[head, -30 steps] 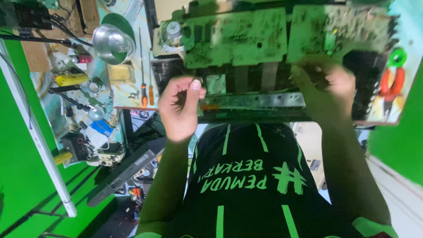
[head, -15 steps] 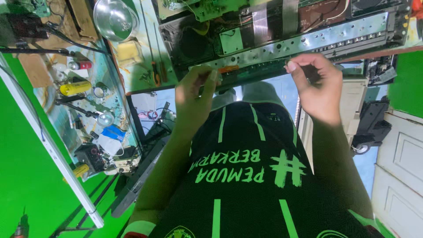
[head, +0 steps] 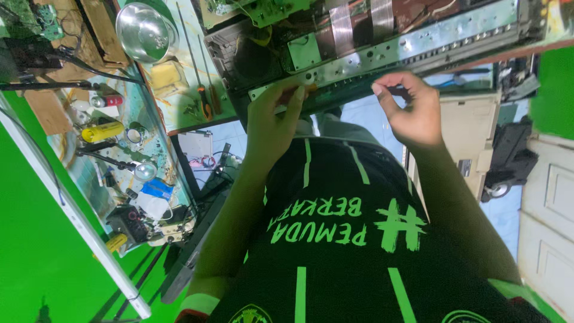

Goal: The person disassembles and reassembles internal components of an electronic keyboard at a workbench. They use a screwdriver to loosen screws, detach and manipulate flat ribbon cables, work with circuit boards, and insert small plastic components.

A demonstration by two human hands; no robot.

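An opened electronic device (head: 382,36) lies at the table's near edge, with green circuit boards, flat ribbon cables and a perforated metal rail (head: 430,45) along its front. My left hand (head: 272,122) is just below the rail's left end, fingers pinched on a small orange-tipped tool (head: 309,88). My right hand (head: 412,110) hovers under the rail's middle with curled fingertips closed together; I cannot make out anything in them. My black shirt with green print (head: 335,239) fills the lower view.
A cluttered workbench (head: 179,119) runs along the left with a metal lamp reflector (head: 143,30), screwdrivers (head: 203,101), a yellow can (head: 101,131) and small parts. A white tube (head: 78,215) leans along the green wall. Beige and black casings (head: 502,161) sit on the floor at right.
The view has tipped downward, so the device has slid toward the top of the picture. Both hands have come off the circuit boards and now sit at the rail's front edge.
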